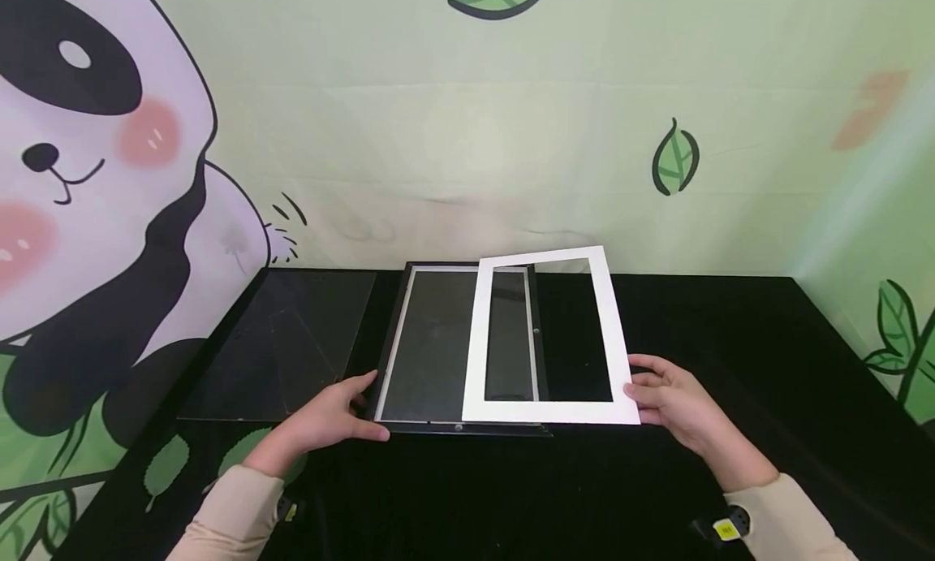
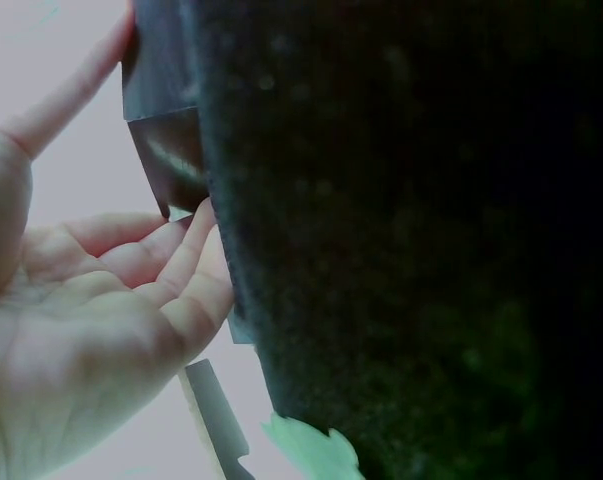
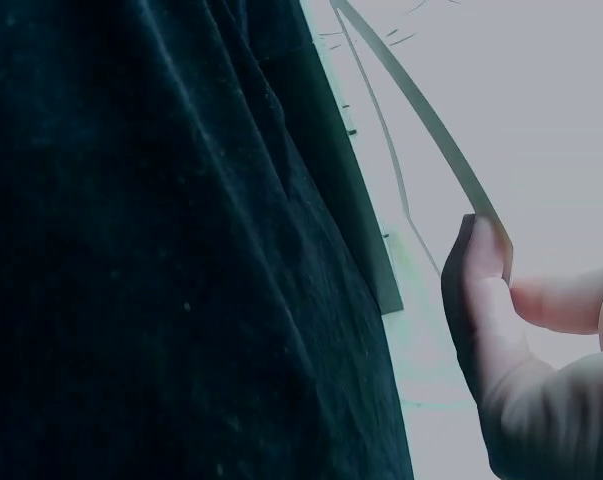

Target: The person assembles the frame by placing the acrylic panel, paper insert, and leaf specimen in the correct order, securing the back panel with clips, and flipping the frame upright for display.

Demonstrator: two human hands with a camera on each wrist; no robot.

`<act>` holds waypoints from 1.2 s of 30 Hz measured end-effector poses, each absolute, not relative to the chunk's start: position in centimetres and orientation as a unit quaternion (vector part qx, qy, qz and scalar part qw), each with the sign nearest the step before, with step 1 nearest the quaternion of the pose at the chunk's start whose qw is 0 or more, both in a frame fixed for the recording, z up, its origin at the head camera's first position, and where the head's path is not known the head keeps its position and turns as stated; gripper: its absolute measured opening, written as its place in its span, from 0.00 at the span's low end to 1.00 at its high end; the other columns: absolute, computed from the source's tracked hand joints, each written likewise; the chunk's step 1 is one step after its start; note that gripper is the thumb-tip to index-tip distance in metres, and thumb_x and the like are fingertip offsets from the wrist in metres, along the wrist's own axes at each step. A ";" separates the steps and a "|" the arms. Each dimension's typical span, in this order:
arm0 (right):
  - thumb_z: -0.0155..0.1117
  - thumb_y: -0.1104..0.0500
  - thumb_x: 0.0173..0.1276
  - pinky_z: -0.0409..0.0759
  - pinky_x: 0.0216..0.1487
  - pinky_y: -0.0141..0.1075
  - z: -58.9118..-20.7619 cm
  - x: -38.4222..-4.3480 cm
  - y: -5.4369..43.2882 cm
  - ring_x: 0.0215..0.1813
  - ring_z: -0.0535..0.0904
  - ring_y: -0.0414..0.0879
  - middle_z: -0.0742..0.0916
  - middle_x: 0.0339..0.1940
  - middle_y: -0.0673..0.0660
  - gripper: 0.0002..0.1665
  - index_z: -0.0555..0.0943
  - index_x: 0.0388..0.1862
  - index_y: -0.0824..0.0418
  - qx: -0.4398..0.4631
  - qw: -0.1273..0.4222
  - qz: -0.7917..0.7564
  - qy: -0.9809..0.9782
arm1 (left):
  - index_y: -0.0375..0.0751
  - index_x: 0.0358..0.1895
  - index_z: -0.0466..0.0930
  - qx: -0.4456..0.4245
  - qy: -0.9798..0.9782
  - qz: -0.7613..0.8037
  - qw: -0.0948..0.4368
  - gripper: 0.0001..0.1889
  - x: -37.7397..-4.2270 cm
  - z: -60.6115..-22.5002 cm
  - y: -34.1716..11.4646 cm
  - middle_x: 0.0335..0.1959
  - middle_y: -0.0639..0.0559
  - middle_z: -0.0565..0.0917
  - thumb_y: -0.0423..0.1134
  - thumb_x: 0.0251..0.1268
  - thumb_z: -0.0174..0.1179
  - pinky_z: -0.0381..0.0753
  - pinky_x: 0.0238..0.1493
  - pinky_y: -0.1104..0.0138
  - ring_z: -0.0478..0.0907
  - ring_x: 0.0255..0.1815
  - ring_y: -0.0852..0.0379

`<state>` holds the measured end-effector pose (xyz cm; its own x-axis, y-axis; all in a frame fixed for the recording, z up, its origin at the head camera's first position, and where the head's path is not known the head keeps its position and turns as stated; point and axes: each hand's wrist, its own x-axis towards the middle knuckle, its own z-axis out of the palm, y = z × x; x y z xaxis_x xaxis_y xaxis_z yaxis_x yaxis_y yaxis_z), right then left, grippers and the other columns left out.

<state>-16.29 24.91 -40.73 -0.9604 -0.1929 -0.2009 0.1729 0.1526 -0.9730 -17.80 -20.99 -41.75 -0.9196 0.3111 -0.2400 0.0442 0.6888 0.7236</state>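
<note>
A black picture frame (image 1: 540, 358) with a pale inner border lies on the black table. At its left front corner is my left hand (image 1: 332, 415), thumb at the front edge and fingers at the left side; the left wrist view shows this hand (image 2: 111, 290) with fingertips against the frame's dark side (image 2: 166, 60). My right hand (image 1: 675, 399) pinches the right edge of a white mat board (image 1: 548, 412) with a rectangular opening. The mat's left part overlaps the frame's right half. Seen edge-on, the mat (image 3: 426, 115) bows in the right hand (image 3: 541, 340).
A flat dark panel (image 1: 285, 342) with faint scratches lies left of the frame. Black cloth (image 1: 730, 342) covers the table. Green leaf shapes (image 1: 166, 468) show near the left forearm. Behind stands a backdrop (image 1: 365, 139) printed with a panda and leaves.
</note>
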 end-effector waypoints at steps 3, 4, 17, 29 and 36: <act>0.56 0.65 0.72 0.84 0.43 0.41 -40.8 -16.4 24.2 0.39 0.84 0.46 0.82 0.46 0.60 0.36 0.52 0.72 0.72 -0.005 0.140 -0.646 0.750 | 0.26 0.72 0.54 0.102 0.902 0.381 0.174 0.52 -17.7 -41.7 -20.9 0.47 0.38 0.78 0.43 0.47 0.76 0.77 0.37 0.62 0.77 0.35 0.53; 0.56 0.65 0.72 0.84 0.43 0.41 -40.8 -16.4 24.0 0.39 0.84 0.46 0.82 0.47 0.61 0.36 0.52 0.72 0.72 -0.002 0.140 -0.644 0.752 | 0.26 0.72 0.54 0.101 0.902 0.381 0.173 0.52 -17.7 -41.7 -20.9 0.48 0.38 0.78 0.43 0.47 0.76 0.77 0.37 0.62 0.77 0.35 0.53; 0.58 0.66 0.70 0.84 0.42 0.41 -40.8 -16.8 22.3 0.39 0.84 0.48 0.81 0.49 0.67 0.35 0.56 0.71 0.73 0.017 0.138 -0.633 0.761 | 0.25 0.72 0.53 0.108 0.901 0.381 0.176 0.52 -17.7 -41.6 -21.0 0.48 0.37 0.78 0.43 0.47 0.76 0.78 0.37 0.62 0.76 0.37 0.52; 0.59 0.65 0.69 0.84 0.42 0.42 -41.0 -17.0 20.7 0.39 0.85 0.49 0.81 0.49 0.69 0.33 0.60 0.68 0.74 0.009 0.133 -0.620 0.773 | 0.26 0.72 0.55 0.100 0.906 0.375 0.169 0.52 -17.6 -41.7 -21.0 0.51 0.37 0.77 0.43 0.46 0.76 0.78 0.38 0.61 0.76 0.39 0.52; 0.59 0.66 0.69 0.84 0.41 0.42 -40.9 -17.2 19.7 0.39 0.85 0.50 0.82 0.49 0.70 0.32 0.61 0.68 0.75 0.005 0.130 -0.612 0.780 | 0.26 0.72 0.55 0.097 0.906 0.375 0.171 0.52 -17.5 -41.5 -20.8 0.51 0.36 0.77 0.43 0.46 0.76 0.78 0.37 0.62 0.76 0.38 0.51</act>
<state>-17.25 19.70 -40.94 -0.9663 -0.1506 -0.2088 0.1668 0.2517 -0.9533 -17.55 -20.85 -41.45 -0.9230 0.3036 -0.2364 0.0478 0.7001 0.7125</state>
